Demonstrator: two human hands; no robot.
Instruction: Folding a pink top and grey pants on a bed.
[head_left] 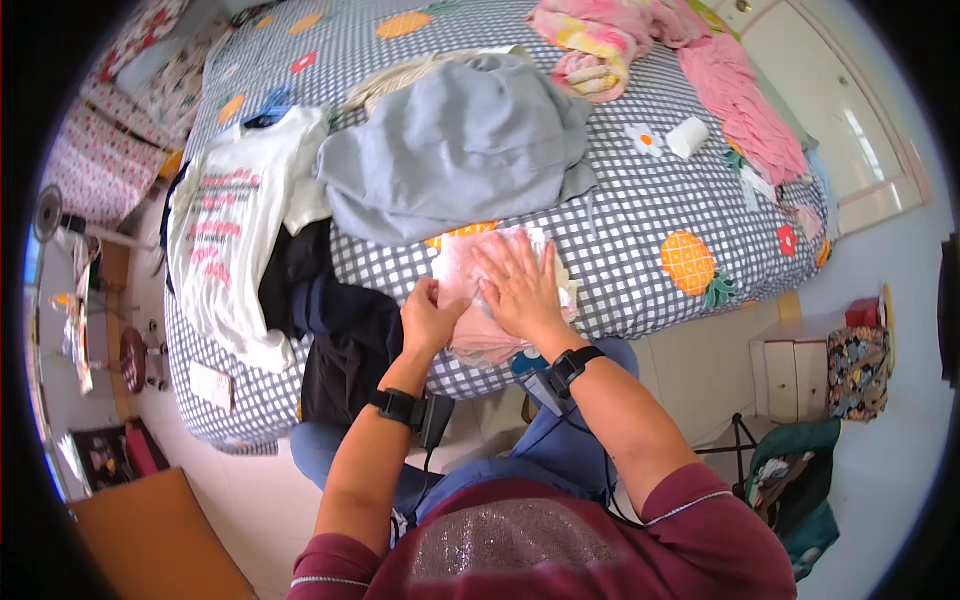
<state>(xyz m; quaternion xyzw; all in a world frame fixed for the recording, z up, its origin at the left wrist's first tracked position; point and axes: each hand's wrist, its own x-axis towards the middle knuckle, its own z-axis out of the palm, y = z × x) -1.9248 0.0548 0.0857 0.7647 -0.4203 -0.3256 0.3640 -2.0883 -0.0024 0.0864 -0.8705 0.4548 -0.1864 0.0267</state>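
Observation:
A folded light pink piece of clothing (pixel 457 258) lies near the bed's front edge, right before me. More pink and cream fabric shows beneath it. My right hand (pixel 520 285) rests flat on its top with the fingers spread. At the left edge of the fabric, my left hand (pixel 430 318) is closed, with fingers and thumb pinching the cloth. Just beyond both hands a grey sweatshirt (pixel 455 145) is spread out. To the left lie a white printed T-shirt (pixel 225 225) and a heap of dark clothes (pixel 350 335).
The bed has a checked sheet (pixel 630 240) with pineapple prints. A white roll (pixel 687 138) and a pink blanket (pixel 735 105) lie at the far right. A white rectangular item (pixel 211 387) sits near the left corner. Low white drawers (pixel 790 380) stand right of the bed.

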